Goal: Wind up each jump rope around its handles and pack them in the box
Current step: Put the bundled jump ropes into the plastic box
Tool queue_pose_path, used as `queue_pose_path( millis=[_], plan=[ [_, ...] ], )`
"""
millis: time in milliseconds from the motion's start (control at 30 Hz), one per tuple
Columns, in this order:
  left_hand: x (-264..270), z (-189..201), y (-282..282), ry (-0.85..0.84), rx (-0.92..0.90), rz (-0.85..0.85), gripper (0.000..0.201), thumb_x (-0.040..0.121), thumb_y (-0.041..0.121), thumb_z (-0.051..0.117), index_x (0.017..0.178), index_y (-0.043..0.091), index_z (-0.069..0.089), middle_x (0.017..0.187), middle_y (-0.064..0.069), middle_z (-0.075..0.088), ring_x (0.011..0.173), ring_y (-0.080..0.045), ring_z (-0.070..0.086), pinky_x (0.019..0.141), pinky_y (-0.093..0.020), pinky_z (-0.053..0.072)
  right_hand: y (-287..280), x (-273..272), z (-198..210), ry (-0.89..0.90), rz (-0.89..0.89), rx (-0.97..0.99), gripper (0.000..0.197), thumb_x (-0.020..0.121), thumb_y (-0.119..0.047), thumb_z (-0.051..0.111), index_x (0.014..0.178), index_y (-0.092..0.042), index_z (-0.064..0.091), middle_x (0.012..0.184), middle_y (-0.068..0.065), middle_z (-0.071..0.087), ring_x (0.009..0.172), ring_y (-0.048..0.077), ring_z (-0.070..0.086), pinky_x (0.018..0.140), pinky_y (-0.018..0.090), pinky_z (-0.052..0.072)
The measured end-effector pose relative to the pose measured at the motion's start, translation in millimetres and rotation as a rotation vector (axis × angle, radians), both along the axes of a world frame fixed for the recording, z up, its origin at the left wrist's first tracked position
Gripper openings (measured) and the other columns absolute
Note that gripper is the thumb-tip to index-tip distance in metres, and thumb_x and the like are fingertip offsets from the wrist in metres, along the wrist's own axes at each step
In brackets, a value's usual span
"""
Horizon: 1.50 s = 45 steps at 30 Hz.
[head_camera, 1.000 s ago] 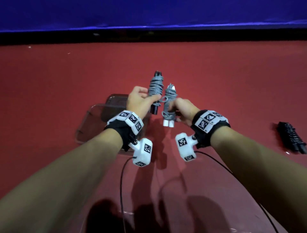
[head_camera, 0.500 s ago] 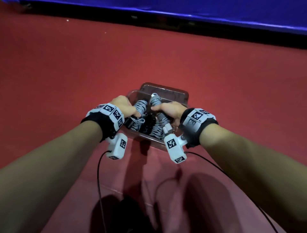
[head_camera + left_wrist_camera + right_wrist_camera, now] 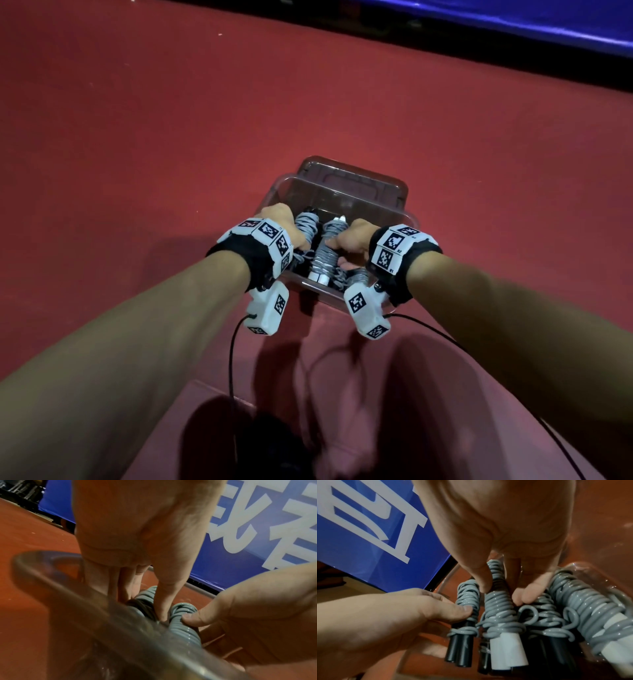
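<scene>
**Both hands set wound ropes into the clear box**

Fingers (image 3: 527,595) of the right hand (image 3: 352,240) curl around the white-handled rope bundle (image 3: 501,615), thumb on one side and fingertips on the other, pinching its coils. The left hand (image 3: 284,222) grips the black-handled rope bundle (image 3: 467,608), its thumb pressed flat against the grey coils, as the right wrist view shows.

Each bundle is a pair of smooth cylindrical handles laid side by side and bound with glossy grey cord in tight, ribbed turns; loose loops of cord stick out near the handle ends. The white handles look matte, the black ones shiny.

Both bundles sit inside the box (image 3: 394,192), a clear rectangular plastic tub with rounded corners and a thick rim, at the centre of the head view. To the right of the held pair, two more wound bundles lie in the box: another black-handled one (image 3: 551,628) and another white-handled one (image 3: 594,615) against the right wall. All four lie roughly parallel, packed close together.

The box rests on a dull red floor (image 3: 137,137). A blue banner (image 3: 368,540) with large white characters runs along the upper edge. In the left wrist view the blurred box rim (image 3: 68,608) crosses the lower frame and hides much of the contents. Both wrists wear black bands with white marker blocks.
</scene>
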<state>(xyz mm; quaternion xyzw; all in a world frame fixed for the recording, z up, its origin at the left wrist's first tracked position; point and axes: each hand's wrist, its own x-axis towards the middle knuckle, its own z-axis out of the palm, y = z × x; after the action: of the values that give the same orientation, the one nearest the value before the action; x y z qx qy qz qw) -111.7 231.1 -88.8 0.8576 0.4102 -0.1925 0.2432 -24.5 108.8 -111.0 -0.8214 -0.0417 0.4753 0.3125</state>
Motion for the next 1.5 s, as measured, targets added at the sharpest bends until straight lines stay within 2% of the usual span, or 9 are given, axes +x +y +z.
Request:
queue_pose_path(
  millis=[133, 200, 267, 400, 633, 767, 933, 1067, 1500],
  plan=[
    [1.6, -8.9, -6.0, 0.053, 0.040, -0.043, 0.048, 0.080, 0.038, 0.087, 0.103, 0.007, 0.058, 0.109, -0.012, 0.068, 0.090, -0.027, 0.062, 0.073, -0.032, 0.048, -3.7, 0.3, -10.7, 0.013, -0.063, 0.019, 0.015, 0.094, -0.011, 0.070, 0.084, -0.003, 0.062, 0.083, 0.015, 0.066, 0.068, 0.023, 0.065, 0.088, 0.046, 0.061],
    [2.5, -7.9, -11.5, 0.078, 0.082, -0.058, 0.066, 0.082, 0.041, 0.084, 0.125, 0.005, 0.051, 0.124, -0.014, 0.064, 0.104, -0.030, 0.064, 0.076, -0.034, 0.047, -4.1, -0.2, -7.9, -0.013, -0.046, 0.005, 0.017, 0.091, -0.013, 0.073, 0.083, -0.003, 0.061, 0.084, 0.016, 0.066, 0.070, 0.026, 0.064, 0.087, 0.049, 0.061],
    [7.1, -2.5, -16.9, 0.064, 0.103, -0.057, 0.070, 0.086, 0.043, 0.080, 0.133, 0.004, 0.047, 0.116, -0.012, 0.063, 0.101, -0.028, 0.064, 0.073, -0.035, 0.046, -7.1, 0.6, 2.4, -0.054, -0.007, 0.007, 0.020, 0.089, -0.018, 0.074, 0.083, -0.005, 0.060, 0.083, 0.015, 0.065, 0.075, 0.028, 0.064, 0.088, 0.050, 0.060],
    [20.4, 15.7, -28.7, 0.023, 0.159, -0.116, 0.028, 0.091, 0.032, 0.073, 0.099, 0.006, 0.068, 0.091, -0.008, 0.070, 0.065, -0.021, 0.060, 0.051, -0.029, 0.043, -27.8, 5.0, 20.8, -0.100, 0.053, 0.061, 0.023, 0.091, -0.025, 0.073, 0.085, -0.006, 0.061, 0.091, 0.012, 0.066, 0.078, 0.026, 0.064, 0.076, 0.037, 0.061],
    [68.3, 59.6, -106.2, -0.501, 0.082, -0.180, 0.011, 0.092, 0.031, 0.060, 0.088, 0.028, 0.069, 0.094, 0.003, 0.072, 0.093, -0.026, 0.065, 0.084, -0.036, 0.053, -91.0, 23.6, 60.6, -0.281, -0.088, 0.391, 0.020, 0.091, -0.003, 0.051, 0.079, -0.008, 0.066, 0.079, 0.010, 0.068, 0.073, 0.026, 0.066, 0.055, 0.030, 0.055],
    [113.2, 72.9, -182.4, -0.612, -0.009, -0.296, 0.014, 0.097, 0.031, 0.053, 0.095, 0.028, 0.067, 0.095, 0.004, 0.070, 0.097, -0.026, 0.064, 0.089, -0.040, 0.052, -165.4, 56.6, 77.1, -0.400, -0.201, 0.388, 0.024, 0.087, -0.001, 0.049, 0.096, 0.002, 0.071, 0.085, 0.018, 0.072, 0.084, 0.032, 0.071, 0.076, 0.047, 0.062],
    [155.8, 67.6, -297.2, -0.649, -0.126, -0.469, 0.025, 0.102, 0.047, 0.044, 0.098, 0.028, 0.060, 0.100, 0.005, 0.069, 0.099, -0.027, 0.062, 0.091, -0.041, 0.048, -293.6, 94.7, 73.1, -0.610, -0.296, 0.221, 0.010, 0.087, -0.017, 0.061, 0.078, -0.017, 0.065, 0.079, 0.003, 0.069, 0.078, 0.026, 0.064, 0.074, 0.038, 0.055],
    [176.8, 56.4, -381.3, -0.655, -0.167, -0.614, 0.028, 0.105, 0.050, 0.039, 0.101, 0.027, 0.055, 0.107, 0.004, 0.062, 0.105, -0.028, 0.059, 0.091, -0.040, 0.044, -397.6, 106.8, 56.5, -0.747, -0.410, 0.069, 0.014, 0.089, -0.016, 0.062, 0.086, -0.028, 0.069, 0.098, 0.001, 0.076, 0.097, 0.023, 0.068, 0.091, 0.034, 0.053],
    [225.9, -19.6, -525.9, -0.479, 0.078, -0.988, 0.037, 0.105, 0.049, 0.039, 0.121, 0.022, 0.059, 0.123, -0.002, 0.062, 0.117, -0.028, 0.057, 0.091, -0.040, 0.039, -611.7, 149.3, -31.4, -0.701, -0.568, -0.345, 0.033, 0.085, -0.017, 0.059, 0.117, -0.018, 0.066, 0.120, 0.013, 0.065, 0.116, 0.034, 0.057, 0.097, 0.044, 0.052]
  ],
)
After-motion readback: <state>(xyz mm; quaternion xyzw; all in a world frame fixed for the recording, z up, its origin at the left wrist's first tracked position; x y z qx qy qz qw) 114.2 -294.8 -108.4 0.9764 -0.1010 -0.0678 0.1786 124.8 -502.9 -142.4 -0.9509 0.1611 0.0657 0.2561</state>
